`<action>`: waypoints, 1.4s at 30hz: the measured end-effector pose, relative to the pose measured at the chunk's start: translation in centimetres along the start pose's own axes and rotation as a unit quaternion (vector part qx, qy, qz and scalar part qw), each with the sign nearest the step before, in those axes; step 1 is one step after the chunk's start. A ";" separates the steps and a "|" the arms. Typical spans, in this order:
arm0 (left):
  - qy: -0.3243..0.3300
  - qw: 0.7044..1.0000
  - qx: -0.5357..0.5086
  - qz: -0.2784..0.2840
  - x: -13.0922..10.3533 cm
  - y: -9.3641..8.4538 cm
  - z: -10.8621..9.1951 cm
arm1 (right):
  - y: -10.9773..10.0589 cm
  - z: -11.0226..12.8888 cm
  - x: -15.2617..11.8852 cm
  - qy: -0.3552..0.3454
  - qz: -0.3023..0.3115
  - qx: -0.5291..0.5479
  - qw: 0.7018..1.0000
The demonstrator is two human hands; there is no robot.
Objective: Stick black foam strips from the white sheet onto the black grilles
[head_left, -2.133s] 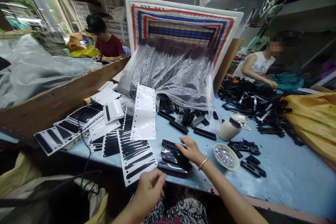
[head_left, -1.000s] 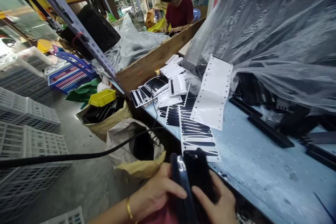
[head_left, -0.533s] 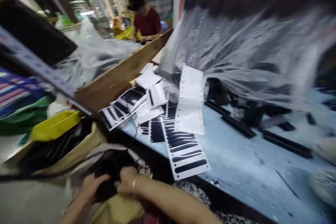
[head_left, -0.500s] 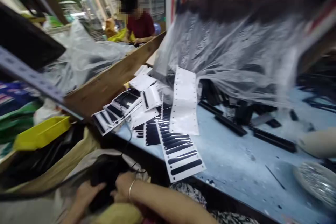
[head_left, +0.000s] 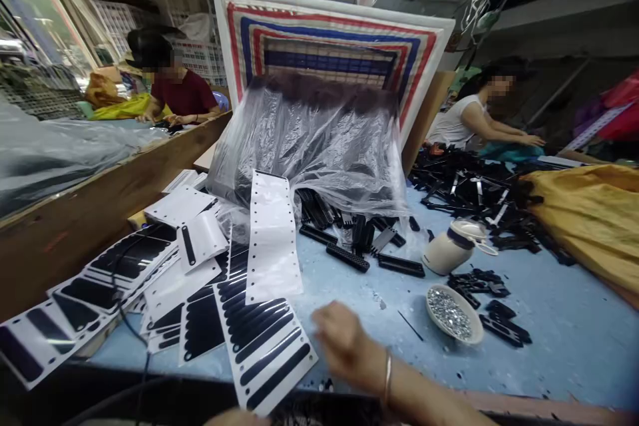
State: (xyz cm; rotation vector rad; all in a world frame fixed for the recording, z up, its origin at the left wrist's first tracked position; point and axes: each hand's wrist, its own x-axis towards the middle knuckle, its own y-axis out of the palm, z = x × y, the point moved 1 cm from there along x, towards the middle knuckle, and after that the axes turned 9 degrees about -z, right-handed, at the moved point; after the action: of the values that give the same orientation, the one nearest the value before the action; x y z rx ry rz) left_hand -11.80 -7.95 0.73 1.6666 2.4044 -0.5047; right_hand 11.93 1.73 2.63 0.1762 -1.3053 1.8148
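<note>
The white bowl (head_left: 479, 334) of small shiny metal pieces sits on the blue table (head_left: 394, 363), and the right hand (head_left: 344, 343) is to its left, with a bangle (head_left: 388, 376) at the wrist. Its fingers are curled in, partly closed; blur hides whether anything is in them. The left hand (head_left: 237, 418) shows only as a sliver at the bottom edge, farther left of the bowl — how far open it is, or what it has hold of, I cannot tell.

The sheet of black strips (head_left: 272, 356) lies left of the bowl, beyond the right hand and nearest to it, with the plain white sheet (head_left: 273, 239) over its far end. More printed sheets (head_left: 132, 256) spread farther left.

A thin dark rod (head_left: 410, 325) lies just left of the bowl. Right behind the bowl is a cream jar (head_left: 446, 249), leaning to one side; small black parts (head_left: 504, 329) lie to the bowl's right. Black toothed bars (head_left: 348, 257) are behind it and to the left, near the clear plastic (head_left: 344, 153) — and a yellow sack (head_left: 589, 213) is well to its right. Two people sit far beyond the bowl, one in dark red (head_left: 184, 92), one in white (head_left: 462, 121).
</note>
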 end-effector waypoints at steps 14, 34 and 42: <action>0.444 0.710 0.537 0.104 19.2 20.2 -15.0 | -7.5 -9.6 -0.9 0.300 0.145 -0.257 0.907; 0.374 0.747 0.425 0.349 12.4 21.2 -13.1 | -9.3 -9.5 -4.8 0.317 0.000 -0.146 0.937; 0.340 0.782 0.434 0.291 12.3 21.7 -13.4 | -8.4 -8.8 -3.5 0.262 0.078 -0.103 0.957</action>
State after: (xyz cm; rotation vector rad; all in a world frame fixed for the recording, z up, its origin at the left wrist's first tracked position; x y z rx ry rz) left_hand 4.66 14.65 5.22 3.3194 1.8345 -1.1576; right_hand 23.13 7.62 2.68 -0.5032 -1.1307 1.6790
